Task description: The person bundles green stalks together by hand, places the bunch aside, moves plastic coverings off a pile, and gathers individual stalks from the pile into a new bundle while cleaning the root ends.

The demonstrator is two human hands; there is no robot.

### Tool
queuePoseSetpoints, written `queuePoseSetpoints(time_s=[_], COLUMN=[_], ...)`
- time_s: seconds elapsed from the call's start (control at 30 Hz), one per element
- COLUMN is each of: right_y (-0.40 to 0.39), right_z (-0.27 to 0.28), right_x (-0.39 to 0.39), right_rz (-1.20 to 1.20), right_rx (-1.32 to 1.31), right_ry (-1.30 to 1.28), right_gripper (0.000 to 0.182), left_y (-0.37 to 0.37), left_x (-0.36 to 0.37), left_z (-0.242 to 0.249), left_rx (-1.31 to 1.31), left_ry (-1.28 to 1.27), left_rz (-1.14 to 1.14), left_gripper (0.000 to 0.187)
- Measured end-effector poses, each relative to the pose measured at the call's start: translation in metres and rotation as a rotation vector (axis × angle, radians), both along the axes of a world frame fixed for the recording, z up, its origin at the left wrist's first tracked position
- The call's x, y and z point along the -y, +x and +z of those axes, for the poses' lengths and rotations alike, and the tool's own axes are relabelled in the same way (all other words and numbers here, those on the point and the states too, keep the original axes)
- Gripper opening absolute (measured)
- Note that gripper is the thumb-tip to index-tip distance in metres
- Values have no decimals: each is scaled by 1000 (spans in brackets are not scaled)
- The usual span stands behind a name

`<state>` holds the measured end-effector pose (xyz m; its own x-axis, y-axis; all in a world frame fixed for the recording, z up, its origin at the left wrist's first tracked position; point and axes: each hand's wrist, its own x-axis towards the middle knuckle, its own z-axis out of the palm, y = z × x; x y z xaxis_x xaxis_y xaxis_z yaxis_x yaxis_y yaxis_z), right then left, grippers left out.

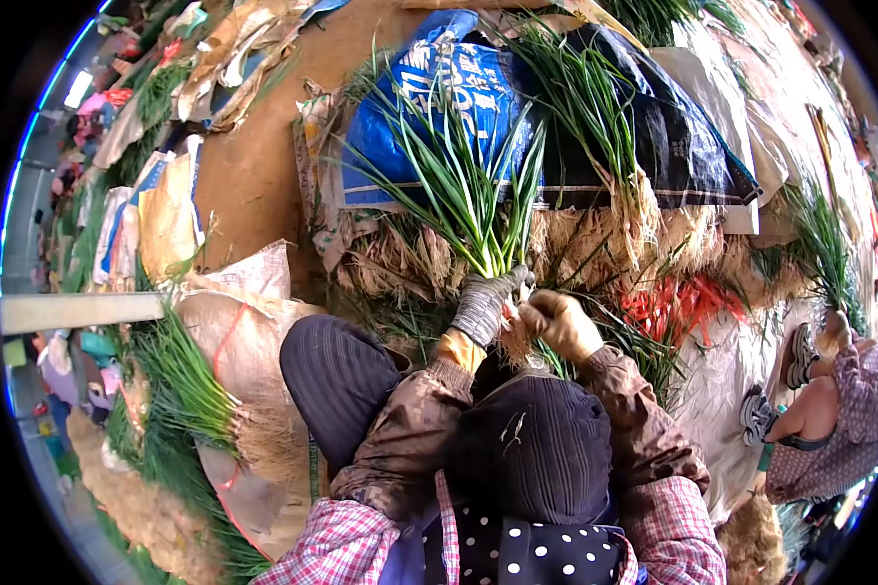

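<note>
My left hand (491,304), in a grey glove, is closed around a bunch of green onions (473,210). Their green leaves fan out away from me, and the roots (517,343) hang toward my knees. My right hand (562,325), in a tan glove, is beside the white stem ends with its fingers pinched together. What lies between those fingertips is too small to make out. Just beyond my hands, a row of green onions with dry, stringy roots (410,255) lies partly under a blue printed sack (439,117). Another bunch of green onions (590,107) rests across the sacks.
Red plastic strands (688,304) lie at the right. Piled green onions (190,375) rest on a pale sack (254,341) at my left, near a pale beam (83,312). At far right sits another person (834,419) near more green onions (821,239).
</note>
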<state>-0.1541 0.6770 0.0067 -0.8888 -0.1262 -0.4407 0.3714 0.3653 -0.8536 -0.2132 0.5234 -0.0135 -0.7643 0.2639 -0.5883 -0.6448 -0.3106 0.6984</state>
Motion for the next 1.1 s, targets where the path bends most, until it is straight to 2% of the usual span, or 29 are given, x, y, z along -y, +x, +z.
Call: queuePoseSetpoints(time_s=[0.03,0.07,0.1,0.17,0.2,0.23,0.3,0.33,0.43,0.47,0.57,0.6,0.63,0.67,0.7,0.77,0.8,0.83,0.9,0.93,0.97,1.07,1.1], right_y=[5,2,-5,-24,-32,-47,-55,-59,-54,-52,-51,-48,-49,-46,-41,-42,-43,-44,-42,-43,-42,-35,-33], right_z=[1,4,11,-16,11,-4,-14,-28,-24,-34,-40,-55,-59,-62,-59,-56,-31,-22,-27,-29,-32,-42,-39], right_x=[1,-3,-4,-9,9,2,9,10,19,19,20,14,9,3,3,-4,0,1,2,2,2,-1,0], right_rz=[19,48,-39,-208,-476,-412,-630,-733,-882,-936,-999,-923,-845,-795,-808,-824,-793,-761,-595,-648,-690,-843,-900], right_rx=[121,158,196,193,161,219,196,212,249,254,233,156,75,166,169,188,196,195,21,40,52,165,233], right_ry=[-27,-131,-178,-475,-470,-588,-704,-763,-780,-752,-617,-459,-306,-298,-506,-700,-780,-662,-475,-524,-538,-727,-797], right_gripper=[45,57,62,65,61,47,33,23,20,21,21,20,20,19,20,22,33,28,23,22,21,19,18], left_y=[1,1,1,1,2,4,7,7,5,4,11,11,18,15,17,16,13,10,6,4,1,10,8], left_x=[-3,-9,-9,-6,-5,-5,-7,-16,-21,-21,-21,-28,-34,-32,-30,-28,-19,-17,-22,-23,-25,-23,-25], left_z=[2,-8,-7,-1,2,5,9,9,-1,-4,2,4,6,6,7,2,4,5,16,13,17,3,16], left_rx=[34,-32,-26,-16,-10,-6,-1,-75,-108,22,110,116,-28,-35,-27,-50,64,44,121,200,211,83,108], left_ry=[98,90,73,33,11,-22,-91,-11,-90,-151,-176,-203,-129,-166,-204,-256,-267,-427,-534,-554,-614,-363,-354], left_rz=[34,81,60,21,2,8,20,165,159,113,42,44,181,165,150,117,-54,-156,-240,-279,-278,-128,-140], left_gripper=[21,20,20,20,20,19,19,15,15,14,13,13,16,17,17,17,12,18,28,35,33,21,22])
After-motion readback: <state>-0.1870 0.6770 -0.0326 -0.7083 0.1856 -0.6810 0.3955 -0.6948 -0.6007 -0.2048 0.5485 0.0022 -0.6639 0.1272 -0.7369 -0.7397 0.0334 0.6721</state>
